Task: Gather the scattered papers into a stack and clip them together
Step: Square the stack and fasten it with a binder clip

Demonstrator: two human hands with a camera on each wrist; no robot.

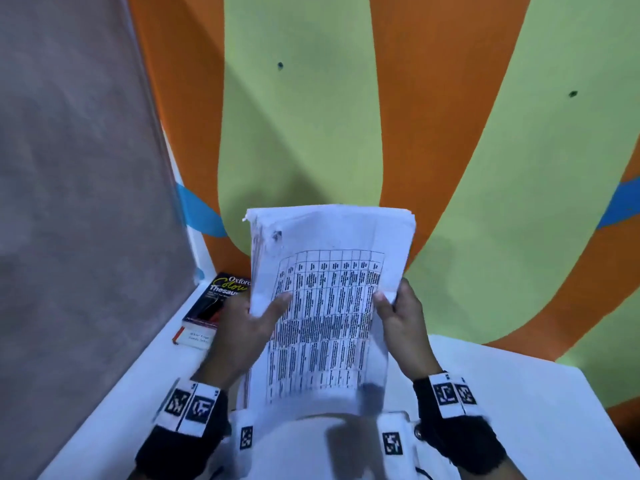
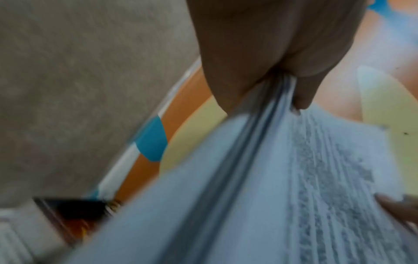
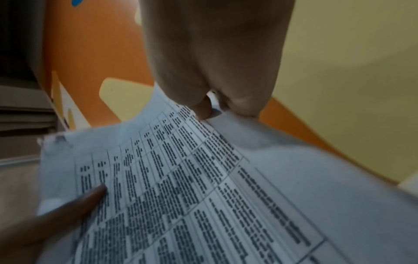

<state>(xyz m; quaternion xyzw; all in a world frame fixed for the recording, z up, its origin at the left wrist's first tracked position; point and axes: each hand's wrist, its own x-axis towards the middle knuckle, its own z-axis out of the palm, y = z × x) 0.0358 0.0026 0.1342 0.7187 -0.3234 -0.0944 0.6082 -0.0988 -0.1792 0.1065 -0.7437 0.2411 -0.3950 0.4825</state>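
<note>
A stack of white papers [image 1: 329,292] with a printed table on the top sheet is held upright above the white table [image 1: 519,403]. My left hand [image 1: 242,327] grips the stack's left edge, thumb across the front sheet. My right hand [image 1: 401,317] pinches the right edge between thumb and fingers. In the left wrist view the paper stack [image 2: 260,178] shows its layered edge, with my left hand [image 2: 271,71] clamped on it. In the right wrist view the paper stack [image 3: 181,187] is pinched by my right hand [image 3: 214,89]. No clip is visible.
A dictionary book [image 1: 214,306] lies on the table's left side behind the stack, against a grey partition [image 1: 69,202]. An orange and green painted wall [image 1: 346,116] stands right behind the table. The table's right edge [image 1: 609,427] is near my right wrist.
</note>
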